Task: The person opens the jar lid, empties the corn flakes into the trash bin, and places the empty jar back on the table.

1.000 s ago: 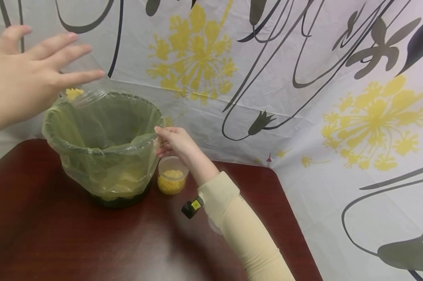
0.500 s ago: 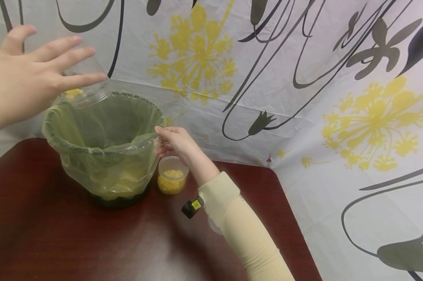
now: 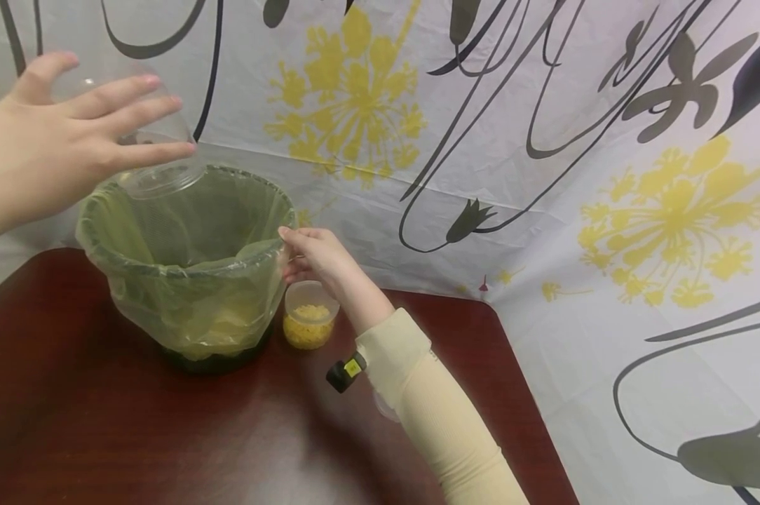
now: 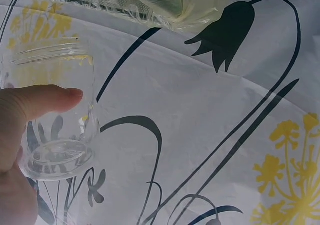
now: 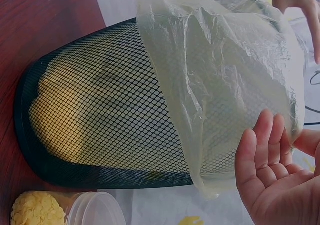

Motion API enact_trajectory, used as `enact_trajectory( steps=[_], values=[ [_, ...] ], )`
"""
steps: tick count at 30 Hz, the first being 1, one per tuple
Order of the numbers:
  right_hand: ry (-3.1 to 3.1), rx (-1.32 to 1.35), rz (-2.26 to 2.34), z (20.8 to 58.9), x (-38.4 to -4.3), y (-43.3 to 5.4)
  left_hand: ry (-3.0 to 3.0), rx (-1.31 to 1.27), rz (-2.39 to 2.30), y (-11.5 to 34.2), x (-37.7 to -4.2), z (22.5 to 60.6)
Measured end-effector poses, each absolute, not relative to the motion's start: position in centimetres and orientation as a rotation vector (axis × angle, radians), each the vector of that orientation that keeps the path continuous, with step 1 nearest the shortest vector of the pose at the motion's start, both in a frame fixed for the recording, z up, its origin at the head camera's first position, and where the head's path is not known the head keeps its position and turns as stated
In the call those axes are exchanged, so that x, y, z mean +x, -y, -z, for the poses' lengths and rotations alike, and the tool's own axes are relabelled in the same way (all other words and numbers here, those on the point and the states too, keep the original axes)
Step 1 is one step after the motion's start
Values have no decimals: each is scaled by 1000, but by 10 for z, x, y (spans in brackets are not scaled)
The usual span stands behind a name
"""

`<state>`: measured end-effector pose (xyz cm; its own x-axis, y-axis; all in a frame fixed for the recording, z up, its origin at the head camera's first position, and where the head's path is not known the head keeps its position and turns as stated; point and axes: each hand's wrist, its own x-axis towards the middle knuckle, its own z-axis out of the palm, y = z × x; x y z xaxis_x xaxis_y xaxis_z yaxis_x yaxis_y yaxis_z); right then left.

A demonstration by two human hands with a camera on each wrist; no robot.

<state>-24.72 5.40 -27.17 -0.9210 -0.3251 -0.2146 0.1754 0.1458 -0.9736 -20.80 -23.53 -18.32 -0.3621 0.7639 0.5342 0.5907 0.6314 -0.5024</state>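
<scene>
My left hand (image 3: 71, 144) holds a clear plastic jar (image 4: 62, 115) tipped mouth-down over the waste bin (image 5: 115, 95). A few yellow bits cling inside the jar; the left wrist view shows my thumb lying along its side. The bin is dark mesh, upright, with a pale yellow bin bag (image 3: 197, 312) folded over its rim. At the right of that rim, my right hand (image 3: 320, 256) pinches the edge between thumb and index finger, its other fingers loosely bent. Yellowish contents show through the bin's mesh low down in the right wrist view.
A second clear jar (image 3: 307, 330), part filled with yellow flakes, stands open beside the bin, below my right hand. A clear round lid (image 3: 386, 407) lies partly hidden under my right sleeve. A patterned curtain (image 3: 367, 140) hangs behind the dark red table (image 3: 197, 435).
The left hand has shifted slightly right and down, tipping the jar further. Yellow pieces seen near the jar's mouth earlier have gone from it. My right hand has stayed put.
</scene>
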Motion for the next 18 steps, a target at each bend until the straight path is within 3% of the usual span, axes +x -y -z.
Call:
enact_trajectory(
  steps=[18],
  values=[
    [-2043, -148, 1862, 273, -246, -54, 2123, -1040, -487, 236, -208, 181]
  ],
)
